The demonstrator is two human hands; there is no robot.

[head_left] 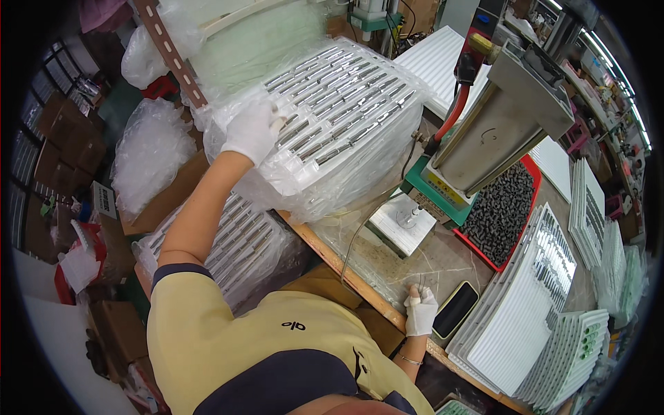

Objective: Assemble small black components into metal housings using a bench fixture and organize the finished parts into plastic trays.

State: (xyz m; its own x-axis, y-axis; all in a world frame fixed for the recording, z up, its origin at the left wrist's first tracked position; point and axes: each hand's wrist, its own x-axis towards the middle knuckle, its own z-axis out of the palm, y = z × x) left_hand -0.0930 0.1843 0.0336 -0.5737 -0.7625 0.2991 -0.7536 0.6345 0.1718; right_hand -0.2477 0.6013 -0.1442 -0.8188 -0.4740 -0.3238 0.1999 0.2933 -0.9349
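My left hand [253, 133], in a white glove, reaches to the left side of a white ridged tray [304, 174] wrapped in clear plastic. Rows of shiny metal rods [339, 100] lie in its grooves. The fingers are bent together at the rod ends, and what they pinch is hidden. By the table's front edge, my right hand [420, 312] wears a white glove with bare fingertips. Its fingers are curled, with a thin dark sliver at the tips too small to name. A dark-screened phone [456, 309] lies just right of it.
A press with a grey cylinder [487, 131] and green head stands over a metal block [402, 223]. Behind it, a red bin [536, 181] holds small black parts. White ridged trays [505, 339] are stacked at the right. Another plastic-wrapped rod tray [242, 238] sits lower left.
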